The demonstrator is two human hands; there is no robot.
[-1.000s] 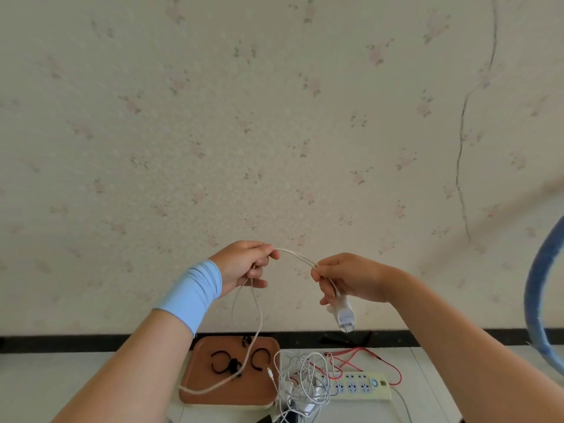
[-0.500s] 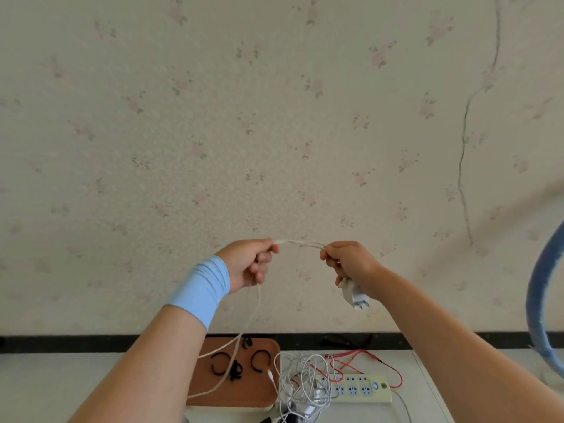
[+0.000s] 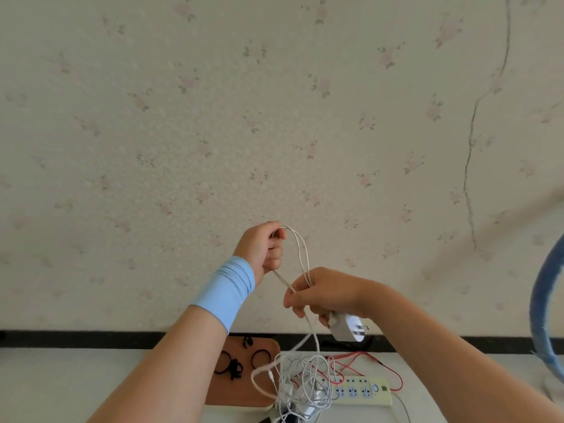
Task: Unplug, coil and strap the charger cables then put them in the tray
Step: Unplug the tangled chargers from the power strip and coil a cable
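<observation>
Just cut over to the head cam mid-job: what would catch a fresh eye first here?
Centre frame, the left hand holds up the top of a white cable loop while the right hand just below pinches its strands and holds the white charger plug. Below them a tangle of white cables lies at the left end of a power strip, with a brown tray holding black straps further left.

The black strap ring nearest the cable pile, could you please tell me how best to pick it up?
Pinch the strap ring by its band on the left arc, coming straight down from above. It lies flat and open on the tray, and the tangled white cables crowd its right side.
</observation>
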